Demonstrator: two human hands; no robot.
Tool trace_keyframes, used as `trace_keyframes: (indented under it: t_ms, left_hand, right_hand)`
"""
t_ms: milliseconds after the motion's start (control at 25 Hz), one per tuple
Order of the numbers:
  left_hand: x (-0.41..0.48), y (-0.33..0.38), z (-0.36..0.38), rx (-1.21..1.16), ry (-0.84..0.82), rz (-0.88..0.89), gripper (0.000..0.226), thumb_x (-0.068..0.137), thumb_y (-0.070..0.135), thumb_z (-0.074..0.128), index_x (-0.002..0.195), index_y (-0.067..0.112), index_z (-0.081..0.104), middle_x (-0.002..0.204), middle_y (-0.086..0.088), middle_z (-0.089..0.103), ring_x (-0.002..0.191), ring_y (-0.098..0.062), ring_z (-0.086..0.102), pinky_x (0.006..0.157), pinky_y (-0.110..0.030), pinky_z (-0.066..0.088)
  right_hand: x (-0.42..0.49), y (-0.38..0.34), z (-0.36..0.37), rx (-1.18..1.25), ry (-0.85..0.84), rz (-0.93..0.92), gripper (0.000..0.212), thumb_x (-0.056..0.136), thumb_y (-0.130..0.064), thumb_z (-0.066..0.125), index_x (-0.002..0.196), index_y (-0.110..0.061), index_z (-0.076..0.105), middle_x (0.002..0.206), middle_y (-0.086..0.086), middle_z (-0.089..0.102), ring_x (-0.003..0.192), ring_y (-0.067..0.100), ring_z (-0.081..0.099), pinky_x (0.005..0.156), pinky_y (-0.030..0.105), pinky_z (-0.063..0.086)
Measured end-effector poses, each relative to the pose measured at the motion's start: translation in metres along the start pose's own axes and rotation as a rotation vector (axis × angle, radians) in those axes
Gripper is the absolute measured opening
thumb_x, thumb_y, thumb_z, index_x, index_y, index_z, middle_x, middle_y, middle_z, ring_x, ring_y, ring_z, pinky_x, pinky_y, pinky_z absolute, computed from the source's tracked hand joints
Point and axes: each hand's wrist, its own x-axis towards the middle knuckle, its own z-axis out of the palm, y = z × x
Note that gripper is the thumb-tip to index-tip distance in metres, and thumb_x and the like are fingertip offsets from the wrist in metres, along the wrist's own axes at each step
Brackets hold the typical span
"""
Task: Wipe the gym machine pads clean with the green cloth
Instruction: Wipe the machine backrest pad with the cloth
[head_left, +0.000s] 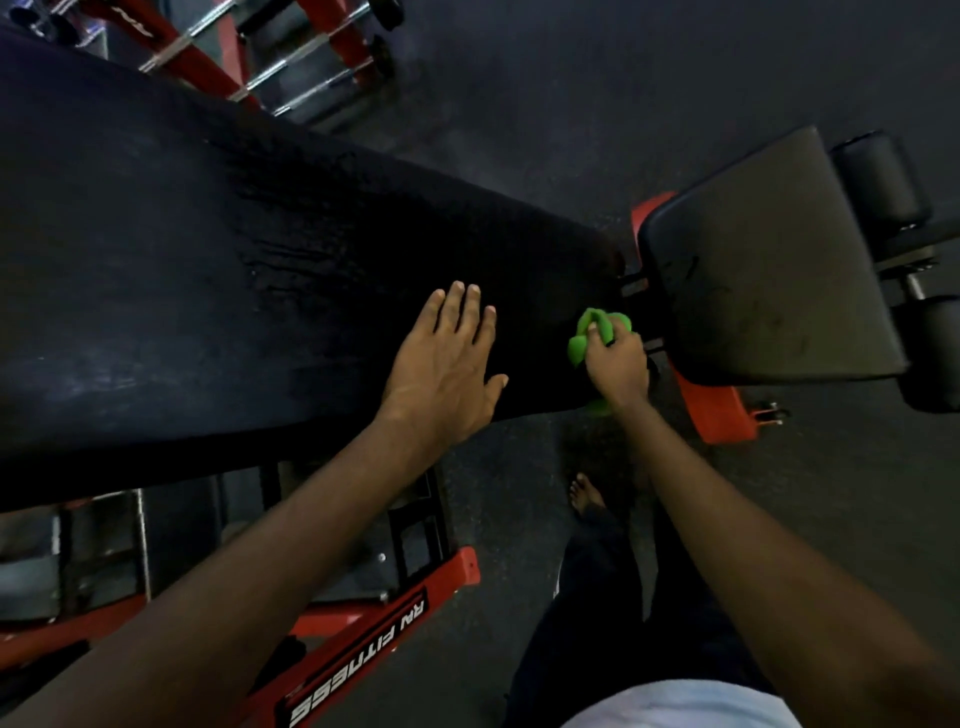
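Two pads are in view: the long back pad running from upper left to centre frame, and the seat pad at centre right. The left hand lies flat on the long pad, fingers straight, holding nothing. The right hand grips the bunched green cloth at that pad's right end, beside the gap between pads. Open the cloth out for fuller contact; wipe in overlapping passes toward the wet-looking streaks left of centre.
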Motion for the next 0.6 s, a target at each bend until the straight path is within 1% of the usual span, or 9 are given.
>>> trace_keyframes:
  t_ms: [80, 160, 240, 320, 400, 440, 520, 560, 600]
  left_hand:
    - [0.003, 0.003, 0.000, -0.002, -0.002, -0.007, 0.076, 0.102, 0.055, 0.018, 0.158, 0.004, 0.004, 0.164, -0.024, 0.001, 0.153, -0.038, 0.000, 0.125, -0.049, 0.005]
    - [0.005, 0.006, 0.002, 0.000, -0.005, -0.019, 0.077, 0.102, 0.054, 0.020, 0.158, 0.003, 0.004, 0.164, -0.025, 0.001, 0.153, -0.038, 0.001, 0.125, -0.049, 0.005]
    - [0.012, 0.011, 0.003, -0.011, -0.004, -0.016, 0.077, 0.102, 0.053, 0.021, 0.158, 0.002, 0.004, 0.164, -0.025, 0.001, 0.153, -0.038, 0.001, 0.125, -0.048, 0.004]
    - [0.018, 0.014, 0.004, -0.021, -0.007, -0.008, 0.076, 0.103, 0.052, 0.020, 0.157, 0.001, 0.004, 0.164, -0.025, 0.000, 0.153, -0.037, 0.000, 0.125, -0.047, 0.003]
    - [0.023, 0.016, 0.005, -0.026, -0.017, -0.002, 0.076, 0.103, 0.051, 0.020, 0.157, 0.001, 0.003, 0.164, -0.026, -0.001, 0.153, -0.037, 0.000, 0.125, -0.047, 0.003]
    - [0.024, 0.017, 0.006, -0.028, -0.021, 0.001, 0.075, 0.103, 0.050, 0.020, 0.157, 0.000, 0.002, 0.164, -0.026, 0.000, 0.153, -0.038, 0.000, 0.125, -0.048, 0.003]
    - [0.026, 0.018, 0.006, -0.029, -0.019, 0.004, 0.074, 0.103, 0.049, 0.019, 0.157, 0.000, 0.003, 0.163, -0.027, 0.001, 0.153, -0.039, 0.000, 0.125, -0.049, 0.004]
    - [0.027, 0.019, 0.007, -0.029, -0.014, 0.002, 0.074, 0.103, 0.049, 0.019, 0.157, 0.000, 0.004, 0.163, -0.027, 0.001, 0.153, -0.039, 0.001, 0.125, -0.049, 0.004]
    - [0.028, 0.019, 0.007, -0.030, -0.012, -0.006, 0.073, 0.103, 0.048, 0.019, 0.157, 0.000, 0.004, 0.163, -0.027, 0.002, 0.153, -0.039, 0.001, 0.125, -0.049, 0.004]
  right_hand:
    - [-0.003, -0.002, -0.002, -0.017, 0.010, 0.013, 0.045, 0.103, -0.038, 0.049, 0.145, -0.022, 0.051, 0.137, 0.018, 0.052, 0.124, 0.038, 0.053, 0.098, 0.038, 0.042]
    - [-0.028, -0.005, -0.004, 0.024, 0.009, -0.030, 0.043, 0.103, -0.037, 0.049, 0.144, -0.025, 0.052, 0.137, 0.014, 0.052, 0.125, 0.034, 0.053, 0.094, 0.035, 0.041]
    - [-0.055, -0.001, -0.004, 0.101, -0.015, -0.081, 0.038, 0.103, -0.035, 0.050, 0.140, -0.028, 0.056, 0.138, 0.008, 0.051, 0.125, 0.027, 0.053, 0.090, 0.026, 0.037]
    - [-0.083, 0.004, 0.000, 0.165, -0.032, -0.174, 0.035, 0.103, -0.033, 0.052, 0.137, -0.030, 0.059, 0.139, 0.004, 0.049, 0.125, 0.020, 0.053, 0.093, 0.021, 0.036]
    - [-0.083, 0.007, 0.006, 0.157, 0.003, -0.265, 0.035, 0.104, -0.034, 0.050, 0.137, -0.029, 0.059, 0.139, 0.003, 0.048, 0.126, 0.019, 0.051, 0.101, 0.024, 0.038]
    - [-0.070, 0.006, 0.010, 0.124, 0.023, -0.270, 0.035, 0.104, -0.035, 0.049, 0.137, -0.028, 0.058, 0.139, 0.003, 0.049, 0.127, 0.021, 0.051, 0.104, 0.029, 0.040]
    - [-0.036, 0.000, 0.013, 0.041, 0.026, -0.176, 0.040, 0.103, -0.042, 0.046, 0.138, -0.025, 0.056, 0.138, 0.006, 0.050, 0.128, 0.028, 0.051, 0.103, 0.038, 0.042]
    - [-0.022, -0.004, 0.011, 0.010, 0.006, -0.119, 0.044, 0.103, -0.047, 0.044, 0.139, -0.025, 0.054, 0.138, 0.008, 0.049, 0.127, 0.031, 0.051, 0.102, 0.040, 0.042]
    - [-0.015, -0.005, 0.010, -0.004, -0.022, -0.103, 0.049, 0.101, -0.055, 0.042, 0.140, -0.027, 0.052, 0.139, 0.009, 0.049, 0.127, 0.033, 0.051, 0.102, 0.042, 0.042]
